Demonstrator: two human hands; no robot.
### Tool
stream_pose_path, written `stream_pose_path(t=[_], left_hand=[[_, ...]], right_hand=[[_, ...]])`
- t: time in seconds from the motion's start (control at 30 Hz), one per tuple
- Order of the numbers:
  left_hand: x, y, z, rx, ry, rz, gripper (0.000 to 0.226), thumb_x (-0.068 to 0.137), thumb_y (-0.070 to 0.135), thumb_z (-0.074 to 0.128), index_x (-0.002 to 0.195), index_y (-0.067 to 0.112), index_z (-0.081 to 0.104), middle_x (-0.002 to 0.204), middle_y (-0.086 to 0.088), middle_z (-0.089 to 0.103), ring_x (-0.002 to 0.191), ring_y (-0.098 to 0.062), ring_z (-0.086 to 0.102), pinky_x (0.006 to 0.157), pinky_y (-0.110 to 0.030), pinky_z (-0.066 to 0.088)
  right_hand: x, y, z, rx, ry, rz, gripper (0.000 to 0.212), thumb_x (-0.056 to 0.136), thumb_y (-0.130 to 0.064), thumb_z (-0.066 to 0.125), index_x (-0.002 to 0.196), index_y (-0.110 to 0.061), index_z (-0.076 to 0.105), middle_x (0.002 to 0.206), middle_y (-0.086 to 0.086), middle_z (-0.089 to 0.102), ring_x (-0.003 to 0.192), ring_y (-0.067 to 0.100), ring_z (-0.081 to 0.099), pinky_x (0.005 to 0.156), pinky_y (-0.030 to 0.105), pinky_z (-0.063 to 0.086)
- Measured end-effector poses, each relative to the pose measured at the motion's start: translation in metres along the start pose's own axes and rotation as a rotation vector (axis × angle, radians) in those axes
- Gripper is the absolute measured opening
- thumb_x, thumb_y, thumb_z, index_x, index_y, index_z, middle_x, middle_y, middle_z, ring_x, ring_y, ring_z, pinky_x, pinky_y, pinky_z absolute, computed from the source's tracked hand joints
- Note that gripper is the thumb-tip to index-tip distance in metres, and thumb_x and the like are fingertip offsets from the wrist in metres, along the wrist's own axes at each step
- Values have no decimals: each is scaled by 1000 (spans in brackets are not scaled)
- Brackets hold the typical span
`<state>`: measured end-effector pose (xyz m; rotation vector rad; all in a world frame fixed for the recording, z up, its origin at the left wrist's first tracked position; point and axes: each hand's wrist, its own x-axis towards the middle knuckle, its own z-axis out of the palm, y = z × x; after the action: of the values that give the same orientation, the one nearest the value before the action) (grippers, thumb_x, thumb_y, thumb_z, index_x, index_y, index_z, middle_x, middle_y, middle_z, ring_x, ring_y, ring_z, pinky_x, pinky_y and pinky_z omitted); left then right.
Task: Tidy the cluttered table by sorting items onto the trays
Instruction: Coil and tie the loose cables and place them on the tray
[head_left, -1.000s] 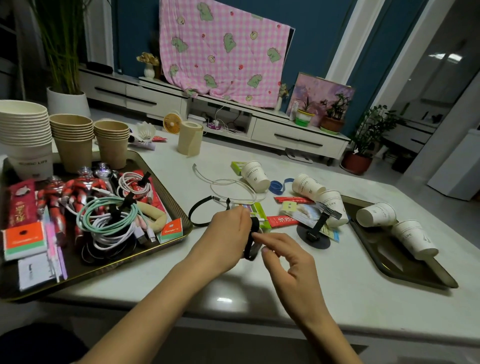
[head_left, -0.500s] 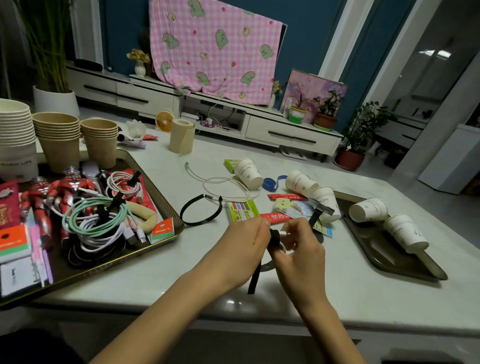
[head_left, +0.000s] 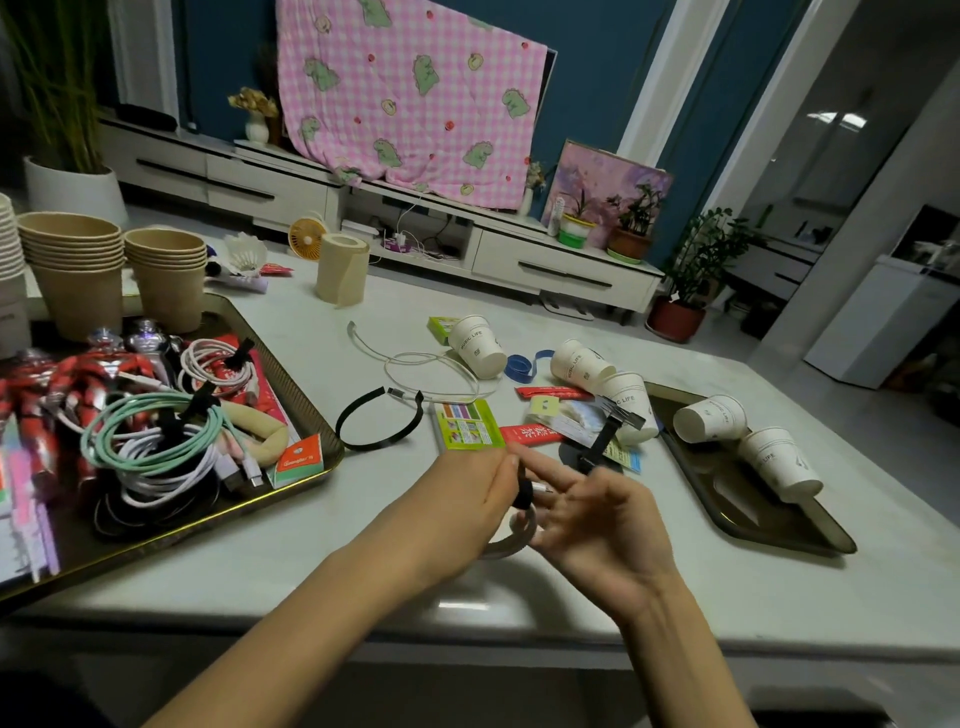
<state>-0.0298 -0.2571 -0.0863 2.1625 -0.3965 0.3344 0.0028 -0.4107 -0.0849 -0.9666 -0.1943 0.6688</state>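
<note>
Pinching a small coiled white cable (head_left: 521, 536), the left hand (head_left: 467, 501) meets the right hand (head_left: 602, 525) at six o'clock from the green printed card (head_left: 467, 425); the right's grip is unclear.

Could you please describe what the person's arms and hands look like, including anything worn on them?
Both are bare. The left hand and right hand wear no gloves, and no rings show on the visible fingers. The left forearm and right forearm carry no sleeve, watch or bracelet as far as the frame reaches.
</note>
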Motion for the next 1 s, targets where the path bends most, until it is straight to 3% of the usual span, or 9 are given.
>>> stream_pose_path(t=[0.07, 0.13, 0.2, 0.33, 0.43, 0.5, 0.67, 0.83, 1.0], left_hand=[[0, -2, 4, 11, 5, -6, 32, 100, 20, 32, 83, 13, 58, 79, 0, 58, 69, -5, 49, 62, -6, 34], [0, -3, 9, 22, -12, -19, 31, 100, 18, 32, 77, 13, 53, 76, 0, 55, 68, -2, 49, 61, -11, 34], [0, -5, 12, 54, -37, -68, 31, 99, 17, 32, 75, 11, 49, 79, -7, 57, 73, -15, 50, 61, -23, 33], [3, -7, 11, 48, 2, -171, 32, 99, 12, 31, 70, 12, 45, 77, -9, 55, 73, -26, 50, 58, -31, 29], [4, -6, 6, -85, 84, -265, 36, 99, 15, 29, 66, 13, 43, 64, -1, 47, 58, -16, 42, 55, -30, 32], [5, -5, 3, -138, 105, -289, 37, 98, 15, 28, 63, 13, 39, 62, -3, 42, 57, -18, 38, 58, -32, 31], [4, 0, 1, -185, 107, -298, 33, 97, 13, 29, 67, 7, 42, 63, -6, 43, 64, -24, 42, 62, -37, 37], [6, 5, 0, -243, 110, -287, 33, 98, 14, 28, 69, 7, 43, 64, -6, 43, 65, -25, 41, 62, -35, 34], [4, 12, -2, -269, 82, -273, 35, 97, 15, 28, 65, 12, 41, 62, -2, 40, 58, -17, 36, 58, -31, 31]], right_hand=[[3, 0, 6, -174, 137, -89, 43, 69, -14, 66, 110, -3, 68, 99, 12, 70, 83, 17, 66, 71, 25, 52], [7, 2, 12, -338, 283, -239, 43, 69, -13, 70, 111, -6, 64, 98, 11, 72, 87, 17, 68, 71, 23, 54], [9, 3, 15, -452, 393, -408, 44, 70, -9, 73, 112, -11, 60, 93, 12, 73, 84, 15, 69, 67, 19, 53], [3, 11, 19, -658, 364, -667, 21, 75, 1, 71, 90, -14, 69, 82, 4, 74, 79, 12, 70, 68, 19, 53], [-3, 25, 18, -940, 327, -801, 28, 75, 5, 70, 77, -22, 73, 108, -2, 67, 105, 4, 60, 88, 20, 49], [-3, 27, 14, -1095, 323, -823, 25, 73, 4, 72, 78, -21, 73, 118, -3, 59, 113, -3, 51, 90, 12, 42], [-6, 26, 11, -1288, 174, -801, 37, 78, 17, 58, 88, -17, 71, 118, 1, 57, 111, -4, 52, 87, 13, 43], [-14, 16, 13, -1186, 74, -661, 40, 78, 1, 44, 91, -25, 71, 124, -11, 54, 118, 2, 50, 86, 16, 47], [-10, 14, 14, -1152, 195, -743, 31, 77, 4, 65, 85, -24, 56, 88, -4, 63, 84, 13, 64, 74, 30, 54]])
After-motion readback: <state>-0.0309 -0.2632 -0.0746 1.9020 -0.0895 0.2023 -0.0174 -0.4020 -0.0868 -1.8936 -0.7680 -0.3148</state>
